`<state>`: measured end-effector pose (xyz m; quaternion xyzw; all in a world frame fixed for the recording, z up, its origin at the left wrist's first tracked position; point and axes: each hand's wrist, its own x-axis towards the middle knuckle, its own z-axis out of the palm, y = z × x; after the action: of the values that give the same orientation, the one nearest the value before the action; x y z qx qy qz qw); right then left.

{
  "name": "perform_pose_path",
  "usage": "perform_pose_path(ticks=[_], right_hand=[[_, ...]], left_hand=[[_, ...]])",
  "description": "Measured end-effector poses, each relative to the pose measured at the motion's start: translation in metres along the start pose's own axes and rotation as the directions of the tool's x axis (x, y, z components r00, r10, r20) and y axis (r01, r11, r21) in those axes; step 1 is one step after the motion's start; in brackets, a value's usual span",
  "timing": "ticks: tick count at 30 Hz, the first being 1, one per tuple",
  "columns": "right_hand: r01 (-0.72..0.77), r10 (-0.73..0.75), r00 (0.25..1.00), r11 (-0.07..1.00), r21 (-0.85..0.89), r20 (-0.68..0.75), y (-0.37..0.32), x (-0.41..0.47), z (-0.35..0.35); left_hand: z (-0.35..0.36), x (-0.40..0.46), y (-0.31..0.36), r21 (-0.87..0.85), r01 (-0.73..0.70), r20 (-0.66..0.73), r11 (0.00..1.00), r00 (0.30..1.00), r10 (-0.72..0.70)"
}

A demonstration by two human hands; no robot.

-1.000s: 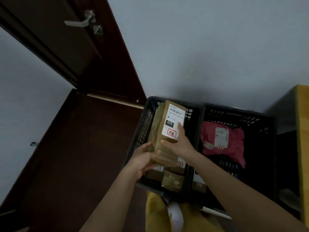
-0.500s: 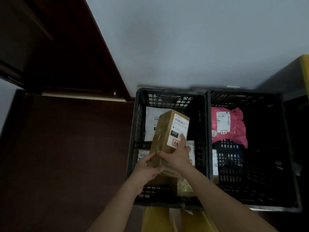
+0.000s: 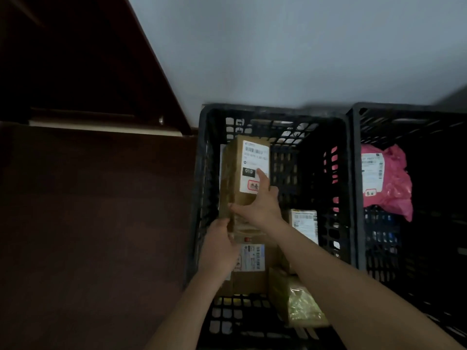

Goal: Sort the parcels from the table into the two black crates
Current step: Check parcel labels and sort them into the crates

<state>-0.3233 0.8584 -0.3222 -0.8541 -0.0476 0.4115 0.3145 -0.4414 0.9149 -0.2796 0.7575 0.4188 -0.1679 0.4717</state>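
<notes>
Both hands hold one tall brown parcel upright inside the left black crate: the right hand wraps its near end with a finger lying on the white label, the left hand grips its lower left edge. That label carries a barcode, a black block reading "010" and a red-framed mark too blurred to read. Beneath it in the same crate lie more labelled brown boxes and a yellowish padded packet. Just beside it, the right black crate holds a pink mailer bag with a white label
</notes>
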Motion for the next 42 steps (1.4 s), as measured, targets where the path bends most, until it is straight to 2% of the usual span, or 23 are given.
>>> perform_pose_path(ticks=[2,7,11,13,15,17,19,22,25,31,34,36,39,42], right_hand=[[0.058,-0.059,0.997,0.998,0.023,0.044,0.003,0.016,0.017],[0.195,-0.183,0.966,0.98,-0.049,0.181,0.023,0.038,0.038],[0.221,-0.22,0.946,0.975,0.022,0.238,0.033,0.042,0.028],[0.241,-0.224,0.932,0.97,-0.025,0.284,0.032,0.045,0.023],[0.243,-0.204,0.934,0.965,-0.101,0.294,0.025,0.044,0.02],[0.206,-0.168,0.942,0.973,-0.106,0.289,0.018,0.042,0.016],[0.209,-0.185,0.95,0.975,-0.072,0.252,0.016,0.036,0.014],[0.27,-0.264,0.949,0.963,-0.013,0.17,0.032,0.03,0.019],[0.227,-0.239,0.948,0.971,0.079,0.212,0.057,0.034,0.023],[0.239,-0.198,0.917,0.968,-0.079,0.347,0.057,0.051,0.009],[0.293,-0.139,0.894,0.9,-0.322,0.425,0.047,0.052,0.0],[0.288,-0.122,0.881,0.905,-0.313,0.458,0.039,0.047,-0.004],[0.282,-0.202,0.905,0.944,-0.172,0.376,0.032,0.03,-0.014],[0.287,-0.232,0.935,0.94,-0.185,0.268,0.037,0.0,-0.027]], left_hand=[[0.012,0.007,-0.009,0.057,0.012,-0.04,0.998,0.999,-0.01],[0.029,0.025,-0.027,0.147,0.101,0.002,0.984,0.995,-0.102],[0.038,0.027,-0.029,0.217,0.086,-0.031,0.972,0.996,-0.081],[0.039,0.026,-0.025,0.242,0.096,-0.032,0.966,0.995,-0.091],[0.036,0.027,-0.021,0.262,0.109,-0.045,0.959,0.994,-0.101],[0.03,0.029,-0.017,0.242,0.125,-0.046,0.962,0.992,-0.117],[0.025,0.031,-0.016,0.193,0.125,-0.03,0.973,0.992,-0.122],[0.031,0.037,-0.021,0.151,0.044,0.013,0.988,0.999,-0.046],[0.042,0.043,-0.031,0.096,0.089,0.02,0.991,0.996,-0.091],[0.046,0.053,-0.048,0.249,0.066,0.028,0.966,0.997,-0.075],[0.041,0.055,-0.042,0.3,0.081,0.099,0.95,0.988,-0.115],[0.035,0.054,-0.03,0.28,0.093,0.104,0.956,0.987,-0.126],[0.025,0.045,-0.006,0.243,0.041,0.059,0.969,0.997,-0.057],[0.014,0.029,0.011,0.29,-0.025,0.015,0.957,1.0,0.022]])
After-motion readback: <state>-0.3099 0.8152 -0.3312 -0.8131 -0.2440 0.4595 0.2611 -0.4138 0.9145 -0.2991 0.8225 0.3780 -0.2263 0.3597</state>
